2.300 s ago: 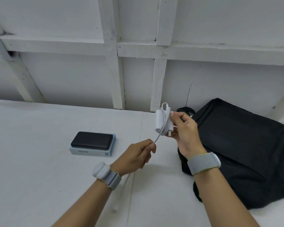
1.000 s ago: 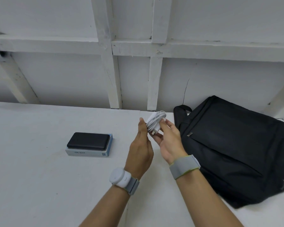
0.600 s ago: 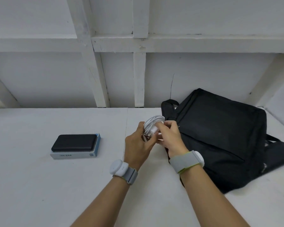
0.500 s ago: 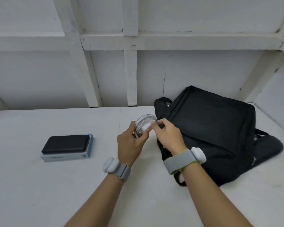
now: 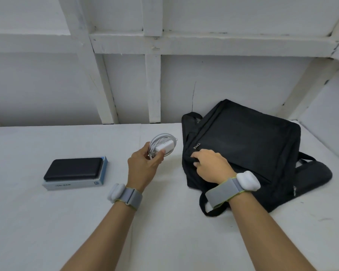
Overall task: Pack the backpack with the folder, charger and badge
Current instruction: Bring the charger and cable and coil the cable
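My left hand holds the white charger with its cable coiled round it, raised a little above the table left of the bag. The black backpack lies flat on the white table at the right. My right hand rests on the backpack's near left edge, fingers curled on the fabric just below a small zipper pull. No folder or badge is in view.
A dark power bank lies on top of a pale blue-edged box at the left of the white table. A white framed wall runs along the table's back edge. Backpack straps trail toward me.
My right hand let go of the charger and dropped onto the backpack's edge. The left hand now holds the coiled charger alone. My view shifted rightward.
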Motion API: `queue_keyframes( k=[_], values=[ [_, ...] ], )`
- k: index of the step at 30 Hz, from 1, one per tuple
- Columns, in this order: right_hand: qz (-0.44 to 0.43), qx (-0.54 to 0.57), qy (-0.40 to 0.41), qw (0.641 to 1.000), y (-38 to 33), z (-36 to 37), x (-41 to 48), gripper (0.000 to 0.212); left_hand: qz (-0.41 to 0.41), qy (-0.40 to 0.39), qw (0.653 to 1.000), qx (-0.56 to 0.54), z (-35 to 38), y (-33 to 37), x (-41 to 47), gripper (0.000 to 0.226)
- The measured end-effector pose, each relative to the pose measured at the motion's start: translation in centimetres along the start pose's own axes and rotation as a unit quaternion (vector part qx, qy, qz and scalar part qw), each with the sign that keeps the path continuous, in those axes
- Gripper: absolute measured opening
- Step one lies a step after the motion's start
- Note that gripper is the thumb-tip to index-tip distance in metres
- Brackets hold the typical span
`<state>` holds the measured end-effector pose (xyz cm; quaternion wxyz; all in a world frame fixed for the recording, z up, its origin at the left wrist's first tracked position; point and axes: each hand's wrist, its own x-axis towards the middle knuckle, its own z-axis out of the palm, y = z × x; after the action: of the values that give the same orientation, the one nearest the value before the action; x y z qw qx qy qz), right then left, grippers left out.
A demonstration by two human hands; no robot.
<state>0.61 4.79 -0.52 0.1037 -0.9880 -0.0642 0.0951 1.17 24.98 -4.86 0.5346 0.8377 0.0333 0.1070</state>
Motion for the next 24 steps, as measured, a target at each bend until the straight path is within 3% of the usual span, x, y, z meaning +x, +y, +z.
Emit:
queue_keyframes(
  k=[5, 9, 12, 16, 19, 22, 24],
  values=[
    [0.013, 0.110, 0.085, 0.990, -4.2, 0.7, 3.6, 0.033, -0.018, 0.015, 0.999, -0.032, -1.7, -0.4, 0.1, 0.016],
    [-0.001, 0.253, 0.072, 0.965, -7.8, 2.0, 6.0, 0.031, -0.059, 0.075, 0.989, -0.113, -4.0, -0.8, 0.2, 0.013],
    [-0.018, 0.346, 0.069, 0.935, -8.4, 1.4, 6.6, 0.026, -0.068, 0.092, 0.987, -0.114, -5.6, -1.0, 0.3, 0.016],
    [-0.007, 0.427, 0.126, 0.895, -5.9, -2.1, 7.6, 0.013, -0.023, 0.035, 0.999, 0.028, -5.3, -1.8, 0.5, 0.026],
    [-0.022, 0.444, 0.138, 0.885, -4.3, -4.8, 8.1, 0.015, 0.038, -0.032, 0.971, 0.235, -2.8, -1.5, 1.4, 0.044],
    [-0.059, 0.460, 0.108, 0.880, -4.5, -6.1, 8.1, 0.021, 0.092, -0.082, 0.939, 0.320, 1.2, 1.1, 3.1, 0.030],
    [-0.081, 0.481, 0.086, 0.869, -4.9, -6.4, 7.9, 0.019, 0.081, -0.108, 0.932, 0.336, 3.4, 3.4, 4.3, 0.025]
  ],
)
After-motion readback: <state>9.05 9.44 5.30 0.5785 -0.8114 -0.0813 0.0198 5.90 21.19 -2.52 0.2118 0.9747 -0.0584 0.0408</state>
